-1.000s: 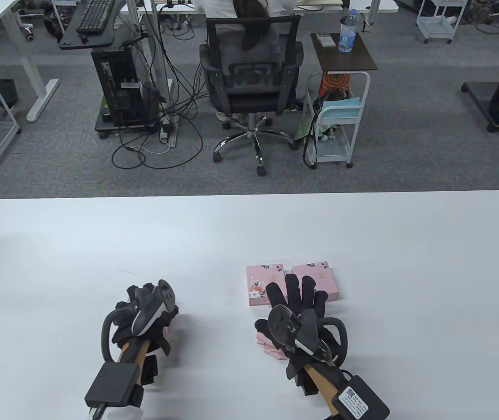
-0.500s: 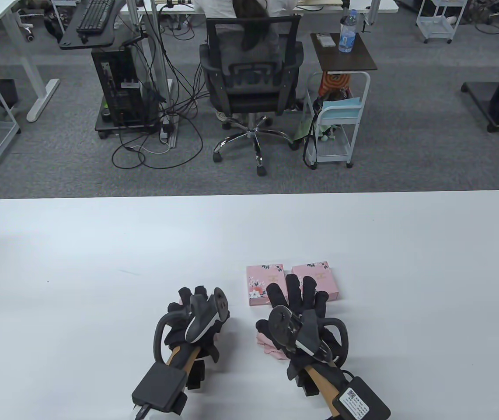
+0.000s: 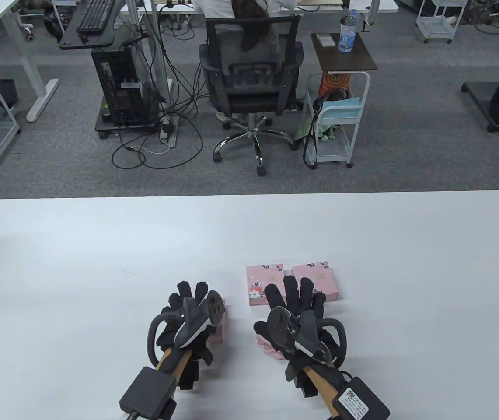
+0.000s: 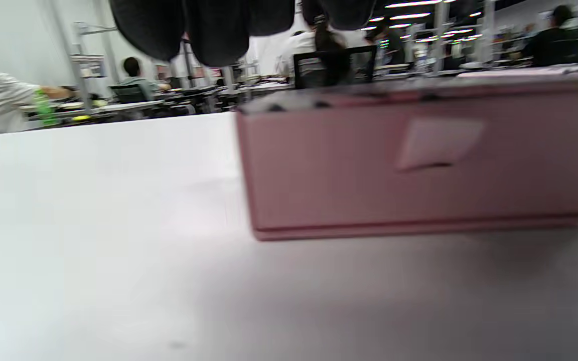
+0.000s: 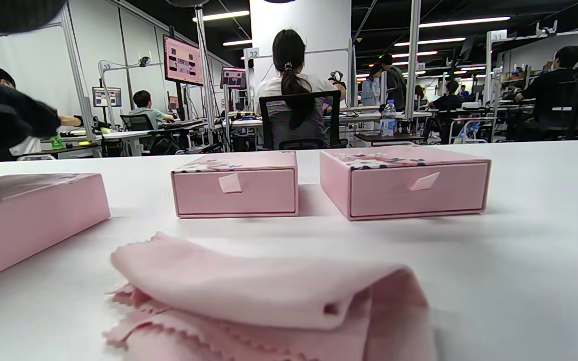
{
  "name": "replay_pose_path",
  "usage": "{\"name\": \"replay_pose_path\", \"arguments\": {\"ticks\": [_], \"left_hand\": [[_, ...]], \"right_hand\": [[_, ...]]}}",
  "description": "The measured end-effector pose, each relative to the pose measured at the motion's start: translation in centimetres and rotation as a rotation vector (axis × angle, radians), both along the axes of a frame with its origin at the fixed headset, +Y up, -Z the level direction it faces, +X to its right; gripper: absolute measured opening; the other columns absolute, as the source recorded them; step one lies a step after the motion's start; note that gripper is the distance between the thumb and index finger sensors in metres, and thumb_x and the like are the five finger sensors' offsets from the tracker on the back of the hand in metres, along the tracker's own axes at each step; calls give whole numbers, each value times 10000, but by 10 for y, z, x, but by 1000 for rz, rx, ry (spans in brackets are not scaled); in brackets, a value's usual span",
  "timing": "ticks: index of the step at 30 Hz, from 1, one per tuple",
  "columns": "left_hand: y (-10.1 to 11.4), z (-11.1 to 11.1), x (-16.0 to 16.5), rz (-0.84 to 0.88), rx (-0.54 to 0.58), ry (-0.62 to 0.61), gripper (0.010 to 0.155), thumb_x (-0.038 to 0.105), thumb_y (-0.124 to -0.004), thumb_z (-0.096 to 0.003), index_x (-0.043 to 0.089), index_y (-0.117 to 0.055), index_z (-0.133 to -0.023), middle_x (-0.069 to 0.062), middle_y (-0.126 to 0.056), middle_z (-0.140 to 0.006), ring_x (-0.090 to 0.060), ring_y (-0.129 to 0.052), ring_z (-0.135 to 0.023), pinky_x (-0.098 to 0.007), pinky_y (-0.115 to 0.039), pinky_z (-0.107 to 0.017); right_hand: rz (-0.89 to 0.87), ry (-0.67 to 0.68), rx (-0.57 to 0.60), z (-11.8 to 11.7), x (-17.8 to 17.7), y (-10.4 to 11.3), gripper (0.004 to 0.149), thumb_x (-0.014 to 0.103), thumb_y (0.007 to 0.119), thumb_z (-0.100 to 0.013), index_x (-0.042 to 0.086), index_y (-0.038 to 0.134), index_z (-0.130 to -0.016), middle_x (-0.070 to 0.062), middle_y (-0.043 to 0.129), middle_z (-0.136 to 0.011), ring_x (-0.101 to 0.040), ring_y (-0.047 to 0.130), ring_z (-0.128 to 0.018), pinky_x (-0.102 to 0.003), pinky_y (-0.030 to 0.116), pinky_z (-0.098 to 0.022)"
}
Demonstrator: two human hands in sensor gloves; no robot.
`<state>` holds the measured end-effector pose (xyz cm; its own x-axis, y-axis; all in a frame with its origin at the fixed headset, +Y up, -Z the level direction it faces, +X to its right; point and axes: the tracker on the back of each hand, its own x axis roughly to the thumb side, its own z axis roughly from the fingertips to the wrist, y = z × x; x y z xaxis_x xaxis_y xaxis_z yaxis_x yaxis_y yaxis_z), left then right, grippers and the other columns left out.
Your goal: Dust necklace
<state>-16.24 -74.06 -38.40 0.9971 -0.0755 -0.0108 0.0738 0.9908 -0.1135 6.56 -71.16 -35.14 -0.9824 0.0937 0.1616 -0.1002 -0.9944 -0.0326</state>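
No necklace shows in any view. Three pink drawer boxes lie on the white table. Two sit side by side: the left box and the right box, both closed with pull tabs facing me. The third box lies under my left hand, whose fingers stretch straight above it. My right hand is spread flat, fingertips over the near edges of the two boxes. A folded pink cloth lies beneath its palm.
Beyond the table's far edge a person sits in a black office chair with their back to me. A small white cart stands beside it, and a computer tower with loose cables is further left.
My left hand has come in from the left with the third pink box, which now sits on the table beside the cloth, and its fingers have straightened. The right hand has barely moved.
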Motion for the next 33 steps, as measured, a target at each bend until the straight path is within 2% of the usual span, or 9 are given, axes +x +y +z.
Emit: {"name": "replay_pose_path", "arguments": {"ticks": [1, 3, 9, 11, 13, 16, 21, 28, 33], "left_hand": [[0, 3, -7, -20, -40, -108, 747, 580, -511, -536, 336, -282, -1203, -151, -285, -1297, -440, -465, -1179, -606, -461, -831], [-2, 8, -15, -58, -68, -192, 727, 540, -514, -547, 354, -230, -1190, -109, -246, -1296, -409, -422, -1192, -577, -424, -844], [-10, 18, -34, -56, -66, -231, 645, 474, -523, -551, 416, -312, -1157, 7, -328, -1294, -346, -426, -1204, -555, -393, -851], [-10, 16, -36, -49, -81, -217, 605, 471, -522, -552, 443, -384, -1141, 28, -386, -1291, -341, -412, -1206, -560, -388, -849], [-12, 14, -36, -66, -97, -209, 576, 455, -534, -556, 473, -420, -1121, 69, -413, -1287, -336, -407, -1207, -561, -381, -850], [-13, 13, -35, -87, -92, -205, 571, 437, -548, -559, 485, -406, -1110, 91, -435, -1281, -319, -425, -1210, -562, -390, -850], [-15, 10, -30, -72, -91, -179, 567, 438, -541, -562, 480, -405, -1111, 92, -444, -1275, -313, -456, -1206, -564, -405, -848], [-17, 7, -31, -30, -106, -162, 567, 445, -532, -565, 486, -391, -1112, 100, -414, -1277, -313, -446, -1208, -565, -400, -849], [-17, 7, -33, -10, -118, -159, 566, 448, -530, -565, 492, -386, -1111, 108, -401, -1277, -312, -436, -1210, -565, -397, -848]], "right_hand": [[-8, 9, 0, 0, -1, -1, 805, 692, 563, -456, 380, 211, -1109, -123, 135, -1228, -485, 149, -1121, -639, 266, -810], [-22, 20, -2, 1, -4, -2, 807, 694, 561, -456, 374, 212, -1110, -130, 144, -1226, -482, 164, -1122, -635, 283, -810], [-77, 57, 29, 5, -10, -3, 813, 694, 561, -457, 335, 239, -1112, -145, 240, -1218, -479, 290, -1116, -594, 401, -807], [-128, 64, 55, 6, -11, -3, 820, 687, 571, -457, 279, 293, -1112, -156, 346, -1198, -455, 469, -1086, -541, 529, -779], [-249, 69, 80, 8, -13, -2, 812, 668, 589, -463, 197, 396, -1096, -196, 533, -1125, -393, 749, -950, -450, 700, -687], [-413, 58, 50, 8, -14, -3, 733, 624, 615, -484, 139, 547, -1031, -189, 763, -973, -304, 950, -746, -358, 828, -533], [-662, 3, -171, 1, -23, -13, 621, 570, 643, -506, 126, 681, -939, -160, 911, -802, -237, 1044, -552, -295, 880, -389], [-753, -85, -502, -14, -51, -50, 513, 506, 671, -521, 122, 780, -844, -133, 992, -652, -195, 1075, -387, -252, 892, -276], [-845, -184, -778, -19, -74, -84, 516, 519, 658, -526, 123, 787, -829, -113, 1003, -612, -168, 1073, -340, -228, 888, -248]]}}
